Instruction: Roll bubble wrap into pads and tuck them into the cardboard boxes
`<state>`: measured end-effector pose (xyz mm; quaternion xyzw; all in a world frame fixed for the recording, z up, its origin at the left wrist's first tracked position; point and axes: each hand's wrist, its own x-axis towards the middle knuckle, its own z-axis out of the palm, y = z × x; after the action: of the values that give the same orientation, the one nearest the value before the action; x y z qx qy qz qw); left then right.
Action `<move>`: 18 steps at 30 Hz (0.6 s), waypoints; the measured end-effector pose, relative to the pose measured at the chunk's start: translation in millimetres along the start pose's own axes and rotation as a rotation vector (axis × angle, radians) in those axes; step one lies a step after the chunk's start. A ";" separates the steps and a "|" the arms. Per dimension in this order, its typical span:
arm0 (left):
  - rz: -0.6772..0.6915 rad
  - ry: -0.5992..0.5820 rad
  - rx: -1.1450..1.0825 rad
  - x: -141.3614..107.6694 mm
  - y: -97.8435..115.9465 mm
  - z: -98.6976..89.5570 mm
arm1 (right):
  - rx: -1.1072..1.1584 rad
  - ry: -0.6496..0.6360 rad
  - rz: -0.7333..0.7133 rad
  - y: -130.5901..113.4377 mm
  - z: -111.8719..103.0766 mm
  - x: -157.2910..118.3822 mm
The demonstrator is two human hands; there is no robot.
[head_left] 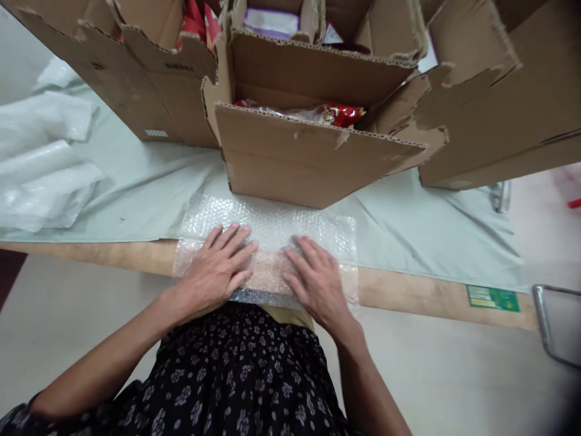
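Observation:
A sheet of clear bubble wrap lies flat across the table's front edge, its near end hanging slightly over it. My left hand rests palm down on the left half of the sheet, fingers spread and pointing away from me. On the right half lies my right hand, also palm down with its fingers stretched out and a little blurred. Neither hand grips anything. Just beyond the fingertips stands an open cardboard box with red shiny packets inside.
More cut-open cardboard boxes stand at the left and right. Bubble wrap pieces pile up at the far left. A pale green cloth covers the wooden table. A metal frame stands at the right end.

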<state>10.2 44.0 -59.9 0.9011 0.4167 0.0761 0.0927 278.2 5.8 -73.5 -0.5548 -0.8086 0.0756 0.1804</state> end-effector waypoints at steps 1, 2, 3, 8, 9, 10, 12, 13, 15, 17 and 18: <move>-0.025 0.012 0.005 -8.7 -6.7 -0.2 | -0.046 0.019 0.056 11.1 -1.6 -10.7; -0.049 0.033 0.003 -19.0 -13.6 -2.4 | -0.093 0.074 0.129 23.7 -5.8 -24.6; -0.066 0.057 -0.005 -30.2 -19.6 -5.9 | -0.131 0.141 0.204 35.9 -12.0 -40.3; -0.039 0.100 -0.071 -73.9 -25.3 -17.1 | -0.107 0.231 0.243 53.9 -40.7 -105.0; -0.032 0.085 -0.069 -78.3 -23.2 -15.6 | -0.096 0.165 0.218 49.4 -41.1 -110.5; -0.029 0.069 -0.062 -81.4 -21.2 -13.2 | -0.094 0.099 0.189 44.4 -39.3 -113.3; -0.033 0.047 -0.040 -84.5 -19.4 -7.3 | -0.120 0.025 0.148 37.3 -32.4 -113.0; -0.036 0.049 -0.027 -85.0 -20.1 -4.7 | -0.136 0.023 0.139 36.2 -28.7 -110.9; -0.030 0.078 -0.022 -85.0 -24.4 -2.7 | -0.130 0.068 0.123 38.6 -24.4 -105.3; -0.011 0.133 -0.058 -84.8 -30.9 -6.5 | -0.047 0.142 0.105 43.7 -26.3 -100.1; -0.009 0.164 -0.091 -84.7 -33.9 -10.8 | 0.020 0.175 0.106 45.8 -29.3 -98.2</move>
<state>-71.4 1.9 -62.4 0.8848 0.4229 0.1682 0.0995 360.4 -70.1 -81.6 -0.5994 -0.7585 0.0446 0.2516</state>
